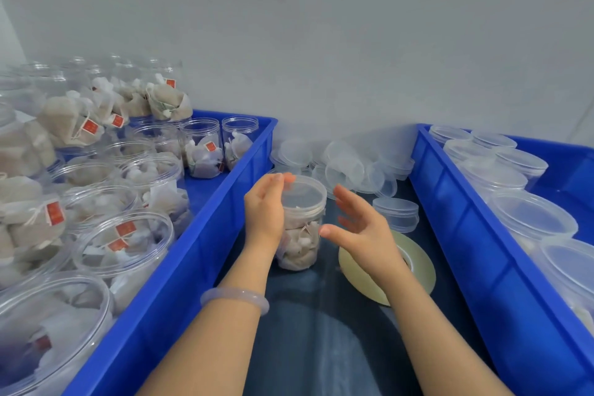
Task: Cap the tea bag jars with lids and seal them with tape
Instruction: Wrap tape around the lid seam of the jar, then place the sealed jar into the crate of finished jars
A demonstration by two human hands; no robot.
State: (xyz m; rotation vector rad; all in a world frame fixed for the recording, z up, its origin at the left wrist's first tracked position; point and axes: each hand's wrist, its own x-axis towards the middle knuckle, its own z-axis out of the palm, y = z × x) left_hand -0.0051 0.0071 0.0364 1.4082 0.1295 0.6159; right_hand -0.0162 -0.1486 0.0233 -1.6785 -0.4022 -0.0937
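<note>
Jar (300, 234) of clear round plastic, packed with beige tea bags, stands upright on the dark desk (321, 347), in the strip between two crates and towards the desk's far edge. A clear round plastic lid (305, 194) sits on its mouth; I cannot tell whether it is turned fully home. The left hand (265, 209) grasps the jar high on its wall, fingers curled round it with the tips at the lid's rim. The right hand (360, 228) is released, fingers straight and spread, just beside the jar and holding nothing. Under that wrist a flat, pale yellow-green tape roll (424, 280) lies on the desk, beside the blue plastic right crate (450, 218).

The jar looks light, thin-walled and smooth, so it is probably slippery and apt to flex if squeezed; its soft filling adds no stiffness. A hold round the wall below the thread should steady it while the other hand takes the lid by its rim to turn it. Loose clear lids (353, 167) are heaped at the desk's far edge. Open jars (125, 244) crowd the blue plastic left crate (205, 234).
</note>
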